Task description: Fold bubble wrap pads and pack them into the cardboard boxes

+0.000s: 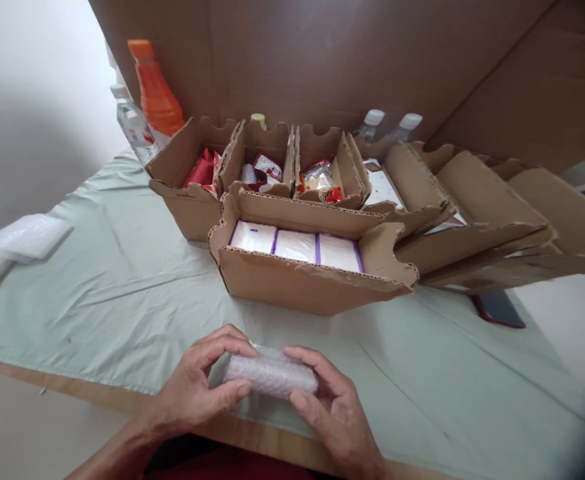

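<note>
Between my two hands is a roll of bubble wrap (275, 377), lying crosswise near the table's front edge. My left hand (207, 377) grips its left end, fingers over the far side and thumb on the near side. At the other end my right hand (329, 403) closes around it in the same way. Whether anything is inside the wrap cannot be made out. Just beyond stands a cardboard box (317, 293) holding white packs with purple edges (296, 247).
Behind stands a row of cardboard bins (187, 213) with red packets (203, 170) and snack bags (318, 179). An orange bottle (157, 93) and clear bottles (372, 123) rise behind them. Folded bubble wrap (27, 237) lies at left, a dark flat object (499, 310) at right.
</note>
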`<state>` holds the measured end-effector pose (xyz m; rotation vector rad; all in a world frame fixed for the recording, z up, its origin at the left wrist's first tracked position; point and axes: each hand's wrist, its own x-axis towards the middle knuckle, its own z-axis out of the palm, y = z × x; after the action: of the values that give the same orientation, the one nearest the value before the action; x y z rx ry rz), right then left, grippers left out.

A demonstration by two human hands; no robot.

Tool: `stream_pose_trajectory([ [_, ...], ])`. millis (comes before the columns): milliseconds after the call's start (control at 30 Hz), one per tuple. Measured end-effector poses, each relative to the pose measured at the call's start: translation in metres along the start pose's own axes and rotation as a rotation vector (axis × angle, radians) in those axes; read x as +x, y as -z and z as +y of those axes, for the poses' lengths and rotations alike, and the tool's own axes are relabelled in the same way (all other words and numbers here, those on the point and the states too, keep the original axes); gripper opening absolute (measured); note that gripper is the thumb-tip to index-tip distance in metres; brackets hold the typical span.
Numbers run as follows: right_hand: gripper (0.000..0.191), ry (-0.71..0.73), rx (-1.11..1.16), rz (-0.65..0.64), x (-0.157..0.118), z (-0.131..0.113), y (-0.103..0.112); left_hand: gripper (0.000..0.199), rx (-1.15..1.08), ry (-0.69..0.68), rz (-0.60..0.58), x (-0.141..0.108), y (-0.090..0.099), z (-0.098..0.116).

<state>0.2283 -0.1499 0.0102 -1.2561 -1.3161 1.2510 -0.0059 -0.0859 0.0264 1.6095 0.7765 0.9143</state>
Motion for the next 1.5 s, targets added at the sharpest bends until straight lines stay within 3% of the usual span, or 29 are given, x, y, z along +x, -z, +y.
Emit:
stream_pose_trajectory([
  [233,0.025,0.074,-0.134,0.091,0.003,-0.001,-0.003,0.022,-0.006,-0.005,0.049,0.004,-0.007,-0.01],
  [333,0.024,0.215,-0.252,0.157,0.004,-0.002,-0.007,0.037,-0.084,0.048,0.14,0.001,-0.007,-0.014],
  [400,0.026,0.345,-0.382,0.2,0.003,-0.004,-0.009,0.053,-0.177,0.122,0.142,-0.001,-0.005,-0.016],
  [500,0.036,0.474,-0.518,0.161,0.001,-0.009,-0.009,0.062,-0.256,0.187,0.126,-0.004,0.001,-0.019],
  [600,0.042,0.483,-0.559,0.147,-0.001,-0.013,-0.01,0.061,-0.173,0.183,0.169,-0.004,0.006,-0.019],
  [700,0.036,0.469,-0.58,0.258,0.001,-0.014,-0.014,0.067,-0.026,0.162,0.163,0.003,0.005,-0.016],
  [867,0.028,0.45,-0.459,0.437,0.004,-0.013,-0.025,0.074,0.143,0.204,0.013,0.021,-0.009,-0.011],
  [933,0.025,0.423,-0.381,0.531,0.003,-0.014,-0.024,0.062,0.117,0.238,-0.086,0.024,-0.015,-0.012],
  [1033,0.02,0.342,-0.268,0.752,0.004,-0.018,-0.011,0.027,0.062,0.357,-0.275,0.022,-0.018,-0.013],
  [1133,0.023,0.343,-0.107,0.998,0.008,-0.023,0.012,0.017,0.116,0.451,-0.385,0.019,-0.017,-0.011],
  [1267,0.026,0.406,0.092,1.152,0.01,-0.028,0.037,0.012,0.093,0.474,-0.347,0.018,-0.008,-0.005],
  [1500,0.027,0.307,0.176,1.184,-0.005,-0.025,0.044,0.021,-0.395,0.61,-0.155,0.017,0.001,-0.016],
])
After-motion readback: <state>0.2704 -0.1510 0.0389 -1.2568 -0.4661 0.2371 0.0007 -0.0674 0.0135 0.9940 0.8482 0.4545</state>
